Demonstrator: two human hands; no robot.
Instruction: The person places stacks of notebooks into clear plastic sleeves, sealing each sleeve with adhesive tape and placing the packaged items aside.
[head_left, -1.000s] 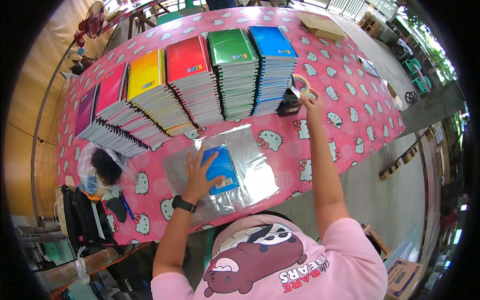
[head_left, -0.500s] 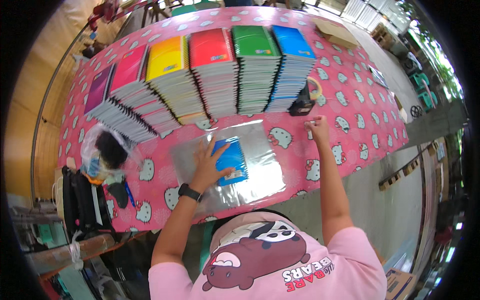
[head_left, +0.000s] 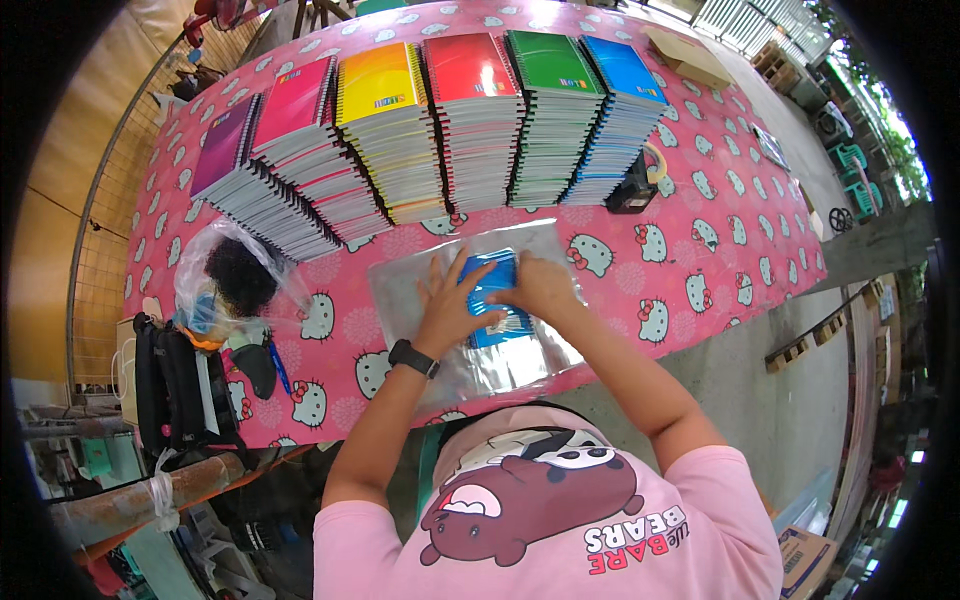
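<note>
A small blue spiral notebook (head_left: 505,325) lies on a clear plastic sheet (head_left: 400,290) close to the table's near edge. My left hand (head_left: 450,305) rests on the notebook's left part with the fingers spread, pressing it and the plastic down. My right hand (head_left: 545,288) is at the notebook's upper right edge, its fingers curled in and pressed together. Whatever those fingertips may pinch is hidden. Behind the sheet, to the right, stands a black tape dispenser (head_left: 630,190) with a roll of tape.
Tall stacks of spiral notebooks in several colours, such as the red stack (head_left: 475,130), line the back. On the left are a clear plastic bag (head_left: 235,275) with a dark item, a black bag (head_left: 180,390) and a blue pen (head_left: 279,367). A cardboard piece (head_left: 690,60) lies far right.
My right hand has come from beside the tape dispenser to the notebook's upper right edge. My left hand stays spread on the notebook. The whole view has shifted slightly.
</note>
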